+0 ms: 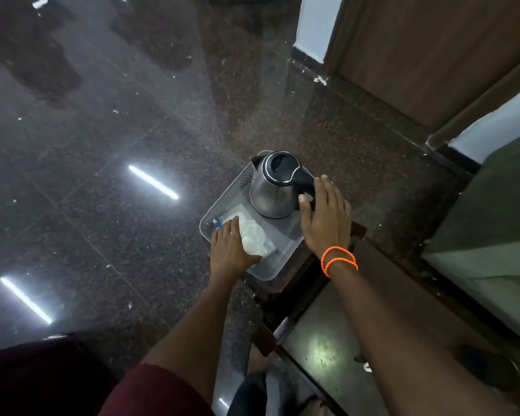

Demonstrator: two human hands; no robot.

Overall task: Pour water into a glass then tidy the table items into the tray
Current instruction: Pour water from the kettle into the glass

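Two hands rest at the tray (222, 202), on the desk (339, 340) corner: left hand (229, 250) flat on a packet (257, 235), right hand (326, 217) open beside the kettle (272, 187). No glass visible. Recommend steadying the overhanging tray before releasing.

There was one clear perforated plastic tray (222, 190), one stainless-steel electric kettle with a black lid and handle (272, 187), and one clear plastic packet of white contents (257, 237). Two bare hands were in view, a left hand (228, 250) and a right hand (327, 217), with two thin orange bands (338, 259) on the right wrist, and two bright strip-light reflections (153, 182) lay on the dark speckled floor
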